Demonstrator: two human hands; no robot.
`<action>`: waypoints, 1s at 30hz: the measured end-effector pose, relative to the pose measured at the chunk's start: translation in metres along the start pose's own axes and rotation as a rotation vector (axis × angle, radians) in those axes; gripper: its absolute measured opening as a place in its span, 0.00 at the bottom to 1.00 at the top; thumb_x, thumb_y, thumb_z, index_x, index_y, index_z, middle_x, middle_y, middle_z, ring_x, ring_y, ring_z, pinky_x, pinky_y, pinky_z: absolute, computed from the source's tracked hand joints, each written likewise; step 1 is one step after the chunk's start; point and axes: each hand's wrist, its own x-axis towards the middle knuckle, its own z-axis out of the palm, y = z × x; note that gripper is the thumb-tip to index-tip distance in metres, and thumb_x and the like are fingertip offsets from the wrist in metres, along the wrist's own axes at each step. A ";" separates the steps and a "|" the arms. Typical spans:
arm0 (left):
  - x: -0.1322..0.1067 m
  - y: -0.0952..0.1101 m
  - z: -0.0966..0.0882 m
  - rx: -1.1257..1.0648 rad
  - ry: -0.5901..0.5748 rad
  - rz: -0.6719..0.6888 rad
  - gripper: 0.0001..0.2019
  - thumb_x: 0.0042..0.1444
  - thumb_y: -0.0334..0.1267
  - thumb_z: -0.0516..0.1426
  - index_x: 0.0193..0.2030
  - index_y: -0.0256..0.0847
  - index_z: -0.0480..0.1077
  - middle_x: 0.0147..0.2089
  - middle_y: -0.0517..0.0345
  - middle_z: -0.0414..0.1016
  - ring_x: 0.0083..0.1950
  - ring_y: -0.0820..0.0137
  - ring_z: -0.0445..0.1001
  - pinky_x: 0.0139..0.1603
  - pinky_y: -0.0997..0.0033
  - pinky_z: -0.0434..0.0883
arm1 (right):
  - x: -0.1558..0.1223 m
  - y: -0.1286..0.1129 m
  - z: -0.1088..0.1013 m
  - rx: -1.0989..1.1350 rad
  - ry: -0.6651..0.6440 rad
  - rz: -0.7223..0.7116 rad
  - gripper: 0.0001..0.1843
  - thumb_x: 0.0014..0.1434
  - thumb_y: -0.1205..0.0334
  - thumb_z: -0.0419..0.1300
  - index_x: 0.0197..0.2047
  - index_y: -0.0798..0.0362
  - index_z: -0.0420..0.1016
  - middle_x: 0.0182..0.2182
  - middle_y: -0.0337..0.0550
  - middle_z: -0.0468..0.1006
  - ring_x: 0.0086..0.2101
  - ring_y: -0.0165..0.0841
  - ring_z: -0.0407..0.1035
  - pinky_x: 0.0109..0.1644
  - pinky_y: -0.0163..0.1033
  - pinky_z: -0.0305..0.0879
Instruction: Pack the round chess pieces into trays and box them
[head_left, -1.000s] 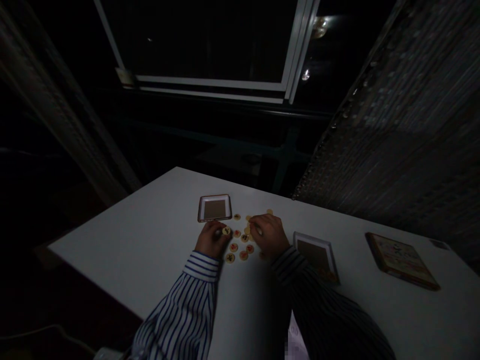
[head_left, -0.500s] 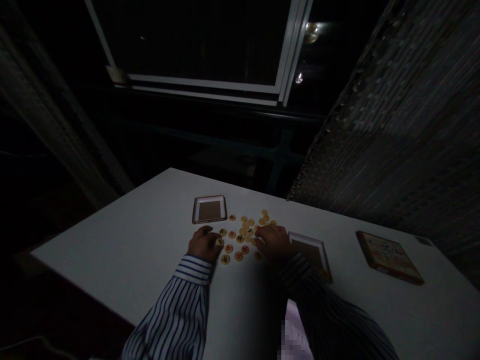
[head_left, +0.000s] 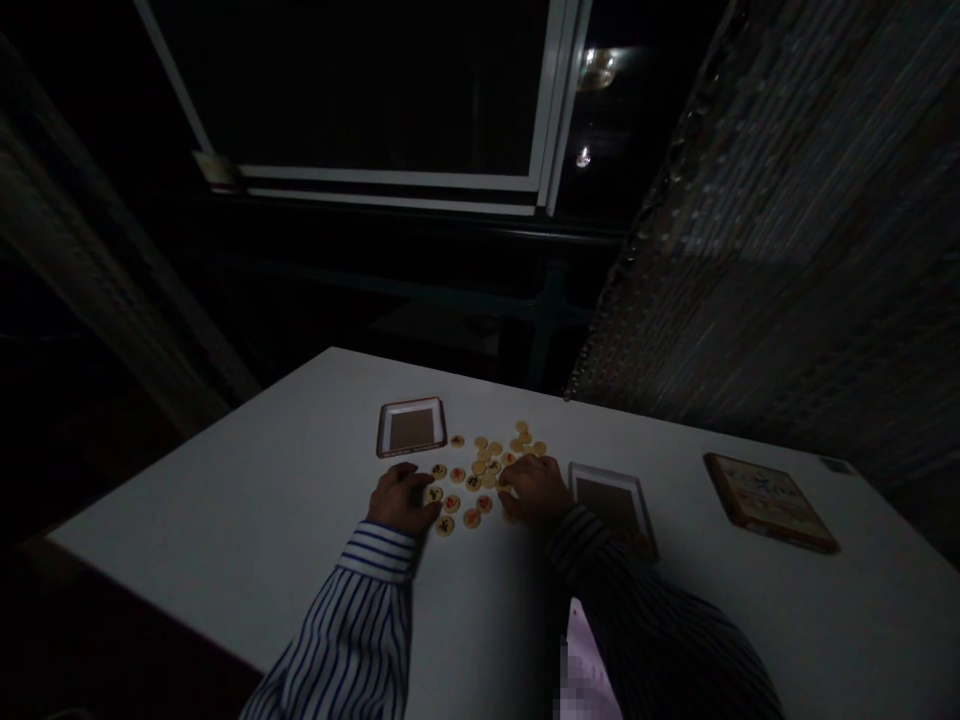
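Observation:
Several round wooden xiangqi pieces lie loosely spread on the white table, some showing red or black characters and others plain side up. My left hand rests at the left edge of the spread. Its thumb and forefinger are apart, with a black-marked xiangqi piece lying between them. On the other side, my right hand reaches over the pieces with bent fingers. Its thumb and fingertips close around a pale xiangqi piece, which the dim light and the fingers partly hide.
An open shallow box tray stands behind my left hand. Another tray lies beside my right forearm, partly covered by it. Farther right is a flat box with a printed picture. The white table ends before a dark window and bead curtain.
The piece at my left hand was between the fingertips and now lies flat, with the fingers more apart. My right fingers have shifted slightly left over the pieces. The view has tilted a little.

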 end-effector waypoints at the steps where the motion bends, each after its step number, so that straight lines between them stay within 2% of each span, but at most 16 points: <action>1: 0.001 0.001 -0.002 -0.023 0.017 0.007 0.18 0.36 0.42 0.59 0.37 0.41 0.73 0.44 0.50 0.66 0.46 0.60 0.67 0.47 0.59 0.67 | 0.000 0.000 -0.001 0.006 0.010 -0.001 0.09 0.51 0.60 0.54 0.35 0.51 0.71 0.36 0.43 0.75 0.42 0.36 0.62 0.47 0.44 0.45; 5: 0.012 0.020 -0.016 -0.102 0.101 0.043 0.15 0.42 0.40 0.56 0.38 0.38 0.72 0.44 0.48 0.66 0.46 0.61 0.67 0.49 0.58 0.66 | -0.001 0.001 -0.004 0.075 0.087 0.038 0.09 0.51 0.59 0.54 0.35 0.50 0.71 0.34 0.41 0.75 0.41 0.35 0.63 0.46 0.44 0.48; 8: 0.026 0.048 -0.027 -0.191 0.059 0.166 0.12 0.46 0.36 0.54 0.39 0.39 0.70 0.43 0.50 0.68 0.47 0.63 0.67 0.50 0.59 0.65 | 0.001 0.004 -0.004 0.231 0.177 0.088 0.08 0.52 0.58 0.53 0.34 0.50 0.71 0.33 0.40 0.75 0.39 0.33 0.64 0.44 0.41 0.53; 11: 0.040 0.078 -0.028 -0.270 0.013 0.261 0.11 0.45 0.33 0.54 0.38 0.40 0.69 0.41 0.53 0.69 0.45 0.66 0.68 0.49 0.62 0.66 | 0.005 0.010 -0.001 0.548 0.232 0.183 0.09 0.51 0.57 0.53 0.33 0.51 0.71 0.27 0.39 0.74 0.31 0.30 0.67 0.36 0.37 0.59; 13: 0.045 0.092 -0.022 -0.319 0.001 0.317 0.12 0.44 0.31 0.54 0.38 0.40 0.68 0.40 0.54 0.69 0.45 0.67 0.67 0.49 0.62 0.66 | 0.008 0.014 0.001 0.814 0.257 0.264 0.10 0.49 0.56 0.54 0.31 0.52 0.70 0.24 0.39 0.73 0.26 0.29 0.66 0.30 0.35 0.61; 15: 0.045 0.102 -0.013 -0.354 0.008 0.339 0.12 0.44 0.30 0.54 0.38 0.39 0.67 0.40 0.54 0.70 0.45 0.67 0.67 0.49 0.63 0.65 | 0.010 0.019 0.001 1.045 0.281 0.303 0.10 0.46 0.55 0.56 0.29 0.53 0.69 0.24 0.39 0.73 0.26 0.29 0.67 0.29 0.35 0.62; 18: 0.038 0.107 0.002 -0.387 0.040 0.336 0.13 0.46 0.32 0.54 0.41 0.39 0.65 0.42 0.53 0.70 0.45 0.67 0.67 0.49 0.63 0.65 | 0.012 0.024 -0.002 1.236 0.285 0.331 0.11 0.43 0.54 0.58 0.26 0.53 0.68 0.24 0.38 0.73 0.26 0.29 0.67 0.30 0.35 0.63; 21: 0.029 0.108 0.013 -0.366 0.050 0.357 0.14 0.47 0.36 0.55 0.43 0.39 0.65 0.43 0.52 0.70 0.46 0.66 0.66 0.49 0.62 0.64 | 0.012 0.026 -0.003 1.309 0.252 0.377 0.11 0.40 0.55 0.59 0.25 0.53 0.68 0.21 0.36 0.71 0.23 0.27 0.65 0.28 0.34 0.62; 25: 0.025 0.107 0.019 -0.343 0.107 0.360 0.14 0.49 0.40 0.55 0.43 0.39 0.65 0.44 0.51 0.70 0.47 0.65 0.67 0.49 0.61 0.64 | 0.012 0.026 -0.001 1.314 0.228 0.400 0.12 0.41 0.54 0.59 0.26 0.54 0.69 0.20 0.35 0.70 0.22 0.26 0.64 0.27 0.33 0.62; 30: 0.026 0.104 0.021 -0.332 0.090 0.362 0.13 0.50 0.41 0.54 0.42 0.40 0.67 0.43 0.53 0.72 0.46 0.66 0.68 0.48 0.62 0.65 | 0.011 0.026 0.001 1.256 0.192 0.377 0.11 0.42 0.54 0.58 0.25 0.54 0.69 0.18 0.35 0.70 0.21 0.26 0.64 0.27 0.33 0.63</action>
